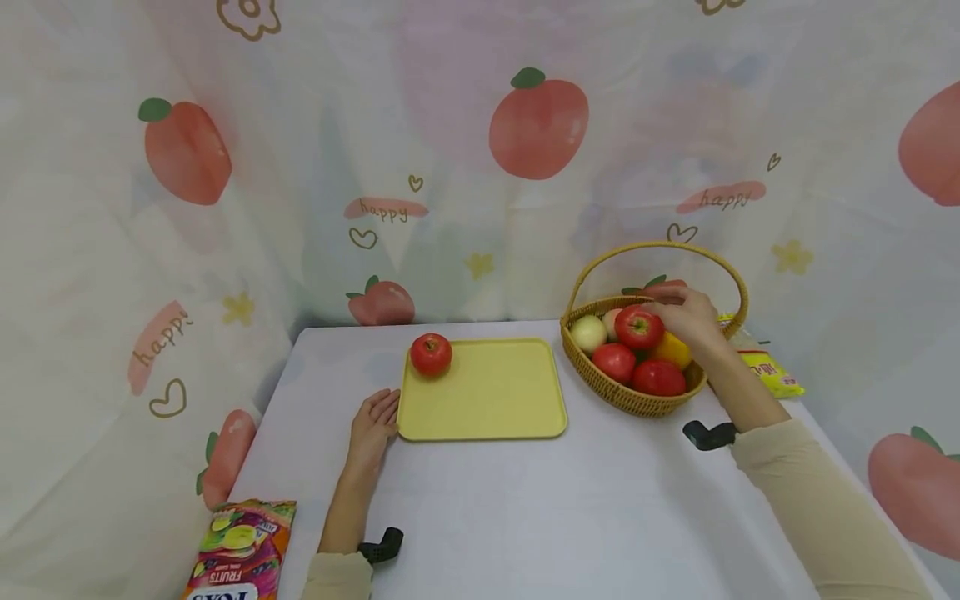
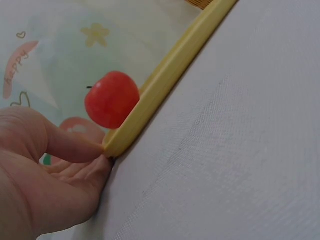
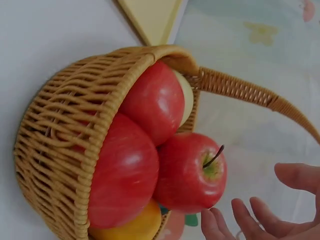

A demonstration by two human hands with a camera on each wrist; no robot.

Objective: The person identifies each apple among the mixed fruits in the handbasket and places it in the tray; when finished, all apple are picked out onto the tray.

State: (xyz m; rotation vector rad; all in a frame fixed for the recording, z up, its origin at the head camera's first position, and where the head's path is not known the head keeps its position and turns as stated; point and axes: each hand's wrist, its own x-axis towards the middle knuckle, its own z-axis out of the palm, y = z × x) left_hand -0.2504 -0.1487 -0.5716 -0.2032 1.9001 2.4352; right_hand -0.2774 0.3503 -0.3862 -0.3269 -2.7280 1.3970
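Note:
My left hand [image 1: 372, 423] lies at the left edge of a yellow tray [image 1: 487, 400], fingers extended, thumb touching the near corner in the left wrist view. One red apple [image 1: 431, 356] sits in the tray's far left corner. Over a wicker basket [image 1: 637, 402] on the right, my right hand [image 1: 688, 315] reaches in from the right. Its fingers are spread beside the topmost red apple [image 3: 191, 172], one fingertip close to or touching it; the thumb stands apart. Below lie more red apples [image 1: 658, 378], a yellow fruit [image 1: 672, 350] and a pale round one [image 1: 588, 333].
The basket's tall handle [image 1: 660, 244] arches above the fruit. Behind the basket, at right, lies a yellow package [image 1: 772, 373]. A colourful candy bag [image 1: 243, 546] is at the table's near left. Printed cloth [image 1: 450, 125] hangs behind the white table [image 1: 540, 517].

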